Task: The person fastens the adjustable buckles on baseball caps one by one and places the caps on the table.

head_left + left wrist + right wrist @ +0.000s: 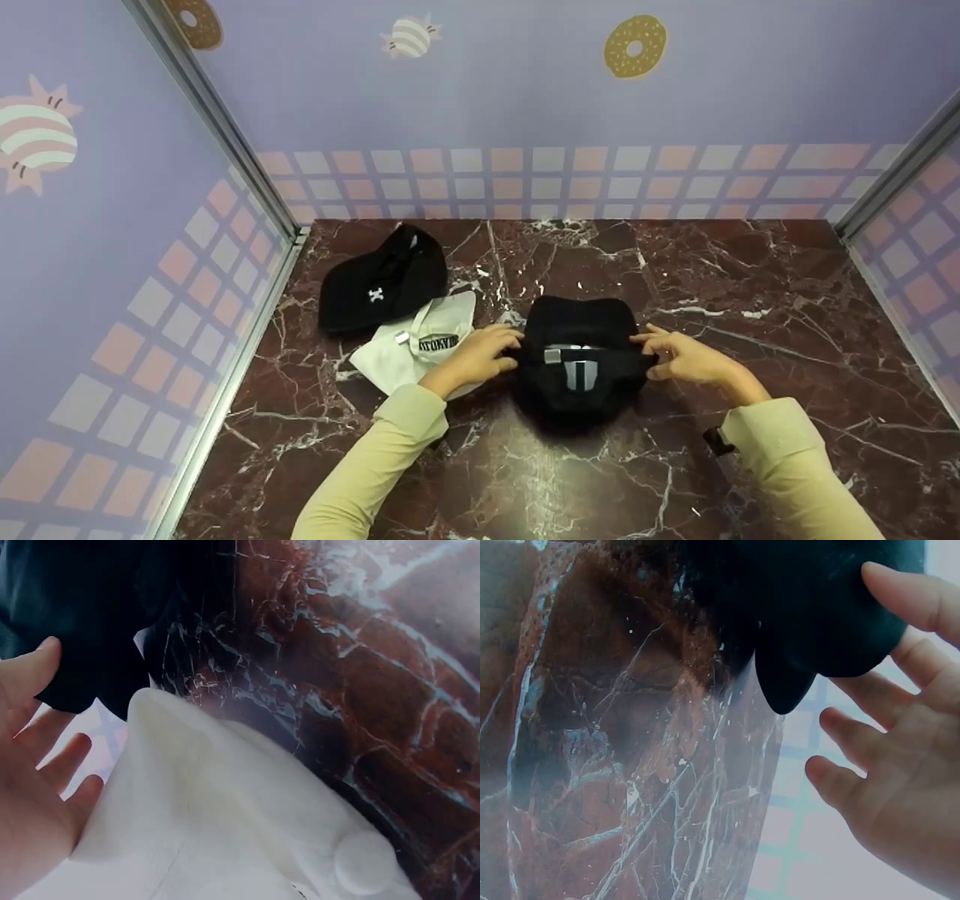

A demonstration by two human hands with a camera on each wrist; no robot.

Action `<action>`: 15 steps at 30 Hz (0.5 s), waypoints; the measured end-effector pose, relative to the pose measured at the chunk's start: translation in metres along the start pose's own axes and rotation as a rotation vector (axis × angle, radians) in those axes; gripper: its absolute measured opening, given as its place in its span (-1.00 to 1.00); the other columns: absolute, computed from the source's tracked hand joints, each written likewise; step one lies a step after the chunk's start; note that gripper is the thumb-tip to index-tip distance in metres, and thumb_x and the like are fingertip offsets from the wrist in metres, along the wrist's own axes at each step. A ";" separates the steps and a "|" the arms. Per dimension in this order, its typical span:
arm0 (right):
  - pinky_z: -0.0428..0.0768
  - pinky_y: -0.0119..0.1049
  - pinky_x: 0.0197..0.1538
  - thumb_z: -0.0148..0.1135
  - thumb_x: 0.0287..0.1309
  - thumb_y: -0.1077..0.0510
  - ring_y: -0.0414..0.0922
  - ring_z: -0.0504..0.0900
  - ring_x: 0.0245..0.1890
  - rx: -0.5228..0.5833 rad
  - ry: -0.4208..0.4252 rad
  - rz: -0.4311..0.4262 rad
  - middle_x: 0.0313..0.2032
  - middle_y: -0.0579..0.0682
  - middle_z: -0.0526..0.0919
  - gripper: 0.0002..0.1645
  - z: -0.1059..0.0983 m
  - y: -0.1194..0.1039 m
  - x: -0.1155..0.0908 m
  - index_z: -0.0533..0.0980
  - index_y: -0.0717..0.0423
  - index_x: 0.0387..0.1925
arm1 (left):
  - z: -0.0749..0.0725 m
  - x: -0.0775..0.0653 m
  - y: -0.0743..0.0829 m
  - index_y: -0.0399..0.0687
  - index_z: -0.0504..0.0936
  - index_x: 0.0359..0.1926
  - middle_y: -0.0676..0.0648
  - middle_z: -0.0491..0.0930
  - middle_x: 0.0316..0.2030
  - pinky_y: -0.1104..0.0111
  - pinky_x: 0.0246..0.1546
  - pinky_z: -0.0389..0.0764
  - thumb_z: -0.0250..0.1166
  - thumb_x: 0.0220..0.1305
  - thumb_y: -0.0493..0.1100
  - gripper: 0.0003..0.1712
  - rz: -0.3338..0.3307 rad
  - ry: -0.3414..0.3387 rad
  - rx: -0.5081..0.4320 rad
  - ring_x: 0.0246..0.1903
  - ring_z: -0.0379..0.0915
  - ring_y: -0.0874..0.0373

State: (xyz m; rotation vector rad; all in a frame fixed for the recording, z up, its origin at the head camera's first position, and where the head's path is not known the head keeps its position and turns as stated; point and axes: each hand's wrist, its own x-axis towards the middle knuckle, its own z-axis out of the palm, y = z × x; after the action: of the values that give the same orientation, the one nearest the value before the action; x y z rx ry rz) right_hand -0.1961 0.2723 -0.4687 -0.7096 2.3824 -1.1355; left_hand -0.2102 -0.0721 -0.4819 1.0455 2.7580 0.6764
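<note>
A black cap (577, 319) is between my two hands, its inside facing me. A strap with a metal buckle (553, 356) crosses its opening, and a grey-and-black label (581, 376) shows below. My left hand (480, 356) pinches the left edge, thumb (37, 667) on the near face and fingers behind. On the opposite side, my right hand (686, 356) pinches the edge between thumb (900, 596) and forefinger, other fingers spread. A white cap (382, 356) with dark lettering and a metal clasp lies partly under my left forearm.
Another black cap (405, 270) with a small white emblem lies at the back left, touching the white cap. The dark red marble tabletop (750, 300) is bounded by a patterned back wall (510, 90) and side walls.
</note>
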 end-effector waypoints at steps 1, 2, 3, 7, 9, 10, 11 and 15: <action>-0.12 0.27 0.18 0.19 -0.12 0.29 0.35 -0.18 0.27 0.006 0.006 0.003 0.11 0.37 0.33 -0.86 -0.001 -0.001 -0.001 0.38 0.24 -0.56 | 0.000 0.000 0.000 -0.19 0.51 -0.12 -0.11 0.46 0.05 0.12 0.13 0.24 0.17 0.10 -0.15 -0.68 0.004 0.017 -0.016 0.16 0.25 -0.01; -0.08 0.25 0.20 0.18 -0.09 0.29 0.34 -0.15 0.27 0.023 0.009 0.003 0.09 0.36 0.36 -0.88 -0.002 -0.002 -0.001 0.39 0.25 -0.54 | 0.000 0.000 0.000 -0.19 0.50 -0.12 -0.12 0.49 0.01 0.14 0.11 0.27 0.16 0.11 -0.15 -0.69 0.005 0.034 -0.029 0.12 0.29 0.00; -0.01 0.17 0.22 0.17 -0.07 0.29 0.32 -0.10 0.27 0.032 0.015 0.000 0.07 0.33 0.40 -0.90 -0.002 -0.003 -0.001 0.41 0.25 -0.51 | -0.001 0.001 0.000 -0.18 0.50 -0.13 -0.12 0.52 -0.04 0.17 0.08 0.31 0.15 0.13 -0.15 -0.71 0.007 0.053 -0.040 0.07 0.35 0.01; 0.44 -0.25 -0.09 0.12 0.03 0.29 0.10 0.48 -0.06 0.066 0.014 -0.048 -0.29 0.16 0.56 -0.92 -0.007 -0.008 -0.004 0.43 0.29 -0.43 | -0.002 0.003 0.002 -0.15 0.48 -0.19 -0.10 0.58 -0.21 0.23 -0.08 0.43 0.12 0.16 -0.14 -0.78 -0.005 0.135 -0.092 -0.14 0.49 0.03; 0.44 -0.40 -0.38 0.09 0.06 0.30 -0.13 0.51 -0.41 0.089 0.008 -0.071 -0.48 0.03 0.49 -0.92 -0.009 -0.011 -0.005 0.42 0.29 -0.43 | -0.004 0.004 0.005 -0.15 0.47 -0.21 -0.12 0.59 -0.26 0.22 -0.13 0.44 0.11 0.18 -0.14 -0.80 -0.019 0.176 -0.118 -0.19 0.51 0.02; 0.39 -0.40 -0.50 0.07 0.08 0.30 -0.22 0.43 -0.54 0.107 0.002 -0.080 -0.54 -0.03 0.42 -0.90 -0.010 -0.013 -0.006 0.40 0.32 -0.44 | -0.005 0.004 0.006 -0.16 0.47 -0.21 -0.12 0.60 -0.27 0.22 -0.14 0.45 0.10 0.18 -0.15 -0.79 -0.022 0.198 -0.138 -0.20 0.51 0.02; 0.35 -0.38 -0.57 0.05 0.10 0.29 -0.27 0.33 -0.62 0.128 -0.001 -0.081 -0.57 -0.06 0.39 -0.89 -0.011 -0.016 -0.007 0.40 0.33 -0.43 | -0.006 0.005 0.007 -0.16 0.47 -0.20 -0.13 0.60 -0.27 0.21 -0.14 0.45 0.09 0.18 -0.15 -0.79 -0.028 0.218 -0.161 -0.20 0.51 0.02; 0.35 -0.37 -0.55 0.00 0.16 0.27 -0.31 0.32 -0.61 0.218 0.011 -0.080 -0.57 -0.10 0.38 -0.81 -0.016 -0.025 -0.010 0.38 0.41 -0.40 | -0.011 0.006 0.011 -0.19 0.47 -0.22 -0.14 0.58 -0.31 0.26 -0.18 0.44 0.09 0.19 -0.17 -0.81 -0.056 0.293 -0.311 -0.28 0.49 0.07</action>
State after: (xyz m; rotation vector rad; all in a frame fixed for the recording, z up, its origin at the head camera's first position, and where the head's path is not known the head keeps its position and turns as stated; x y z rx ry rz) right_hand -0.1901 0.2747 -0.4380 -0.7307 2.2110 -1.4091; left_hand -0.2108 -0.0650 -0.4664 0.8578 2.7701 1.2911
